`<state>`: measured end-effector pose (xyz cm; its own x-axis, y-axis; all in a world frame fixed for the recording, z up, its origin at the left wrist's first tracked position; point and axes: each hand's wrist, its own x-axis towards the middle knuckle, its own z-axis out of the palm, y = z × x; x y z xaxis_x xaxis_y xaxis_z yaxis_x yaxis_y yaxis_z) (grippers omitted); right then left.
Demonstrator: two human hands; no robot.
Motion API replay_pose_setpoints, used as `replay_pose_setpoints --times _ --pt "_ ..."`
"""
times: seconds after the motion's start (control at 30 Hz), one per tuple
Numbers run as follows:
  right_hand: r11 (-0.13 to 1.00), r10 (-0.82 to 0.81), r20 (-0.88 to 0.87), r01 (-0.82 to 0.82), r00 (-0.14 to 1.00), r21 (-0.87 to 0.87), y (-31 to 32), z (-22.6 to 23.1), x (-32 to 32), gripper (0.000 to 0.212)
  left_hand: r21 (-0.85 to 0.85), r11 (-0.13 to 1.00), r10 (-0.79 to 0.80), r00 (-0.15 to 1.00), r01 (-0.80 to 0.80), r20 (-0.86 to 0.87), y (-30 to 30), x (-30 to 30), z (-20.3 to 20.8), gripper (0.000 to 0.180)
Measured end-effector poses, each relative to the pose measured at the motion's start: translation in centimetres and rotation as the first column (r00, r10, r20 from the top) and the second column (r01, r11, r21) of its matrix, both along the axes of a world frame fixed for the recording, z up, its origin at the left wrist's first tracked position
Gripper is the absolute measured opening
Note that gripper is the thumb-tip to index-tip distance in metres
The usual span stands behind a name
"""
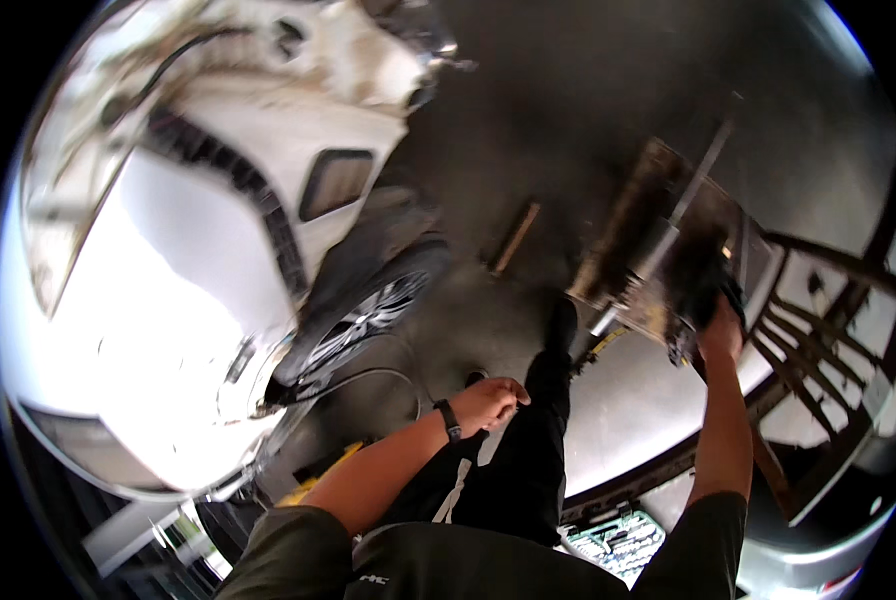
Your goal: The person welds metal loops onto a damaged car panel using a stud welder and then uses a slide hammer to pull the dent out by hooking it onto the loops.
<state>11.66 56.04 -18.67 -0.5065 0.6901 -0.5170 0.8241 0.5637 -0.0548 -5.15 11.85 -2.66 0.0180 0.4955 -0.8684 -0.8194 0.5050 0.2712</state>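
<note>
My left hand (pixel 492 404) hangs in front of my legs, its fingers curled in and nothing visible in them. To the right, my right hand (pixel 722 332) reaches down to a dark object (pixel 703 290) on the worn wooden crate or board (pixel 620 225). Its fingers are bent round that object, whose kind is lost in shadow and blur. Just left of the right hand a long metal rod with a thick sliding sleeve (pixel 658 248), like a slide hammer, lies slantwise across the wood. A yellow-and-black strip (pixel 600 347) lies near its lower end.
A white car body with its parts stripped (pixel 188 250) fills the left, its wheel (pixel 373 310) beside me. A small wooden stick (pixel 515 240) lies on the dark floor. At right stands a slatted wooden chair (pixel 818 340). A green tool case (pixel 618 540) sits low at the right.
</note>
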Motion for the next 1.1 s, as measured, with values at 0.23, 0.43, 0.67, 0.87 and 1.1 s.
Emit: replay_pose_setpoints --times 0.23,0.43,0.67,0.87,1.1 --pt "0.998 0.044 -0.078 -0.041 0.996 0.049 -5.8 2.2 1.5 0.072 -0.086 0.996 0.010 1.000 -0.011 -0.018 -10.9 2.2 1.8 0.020" --pt "0.984 0.141 -0.284 -0.102 0.948 0.148 -10.6 2.0 6.2 0.079 -0.123 0.989 0.081 0.996 -0.084 -0.031 -18.4 3.6 2.1 0.018" --pt "0.644 -0.708 -0.572 0.047 0.415 -0.763 -29.3 7.8 6.6 0.064 -0.200 0.847 0.514 0.855 -0.493 0.068 -30.8 5.9 1.3 0.014" --pt "0.459 -0.751 -0.630 -0.530 0.198 -0.713 -48.6 20.4 -1.1 0.051 -0.192 0.803 0.578 0.815 -0.564 0.024 -40.2 5.3 1.4 0.015" --pt "-0.698 -0.641 0.483 -0.193 0.596 -0.689 -59.0 27.8 -4.2 0.037 0.054 0.581 0.813 0.582 -0.812 0.004 -43.3 -0.8 10.7 0.017"
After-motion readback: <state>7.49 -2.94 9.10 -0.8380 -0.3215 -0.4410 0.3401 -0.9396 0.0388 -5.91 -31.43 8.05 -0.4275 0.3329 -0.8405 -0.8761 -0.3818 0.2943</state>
